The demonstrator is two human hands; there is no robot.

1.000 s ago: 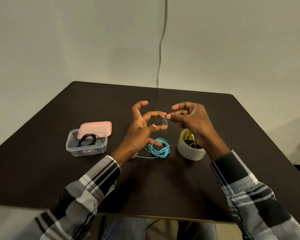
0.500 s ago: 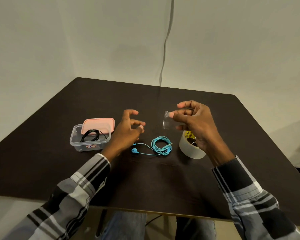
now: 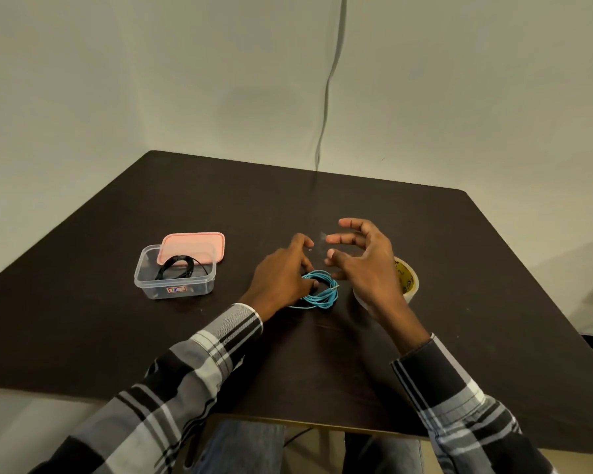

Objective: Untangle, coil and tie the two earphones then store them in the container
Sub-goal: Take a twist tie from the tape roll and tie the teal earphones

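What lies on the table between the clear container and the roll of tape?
In the head view, the coiled blue earphone lies between the clear container and tape roll, with the left hand over its left side.

We see the left hand (image 3: 281, 275) resting on the coiled blue earphone (image 3: 320, 292), the right hand (image 3: 363, 265) hovering with fingers spread. Left, a clear container (image 3: 175, 277) holds the black earphone (image 3: 177, 266), pink lid (image 3: 194, 246) behind; tape roll (image 3: 406, 278) right.

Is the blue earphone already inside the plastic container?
No. The blue earphone lies coiled on the table under the left hand, while the plastic container holds only the black earphone.
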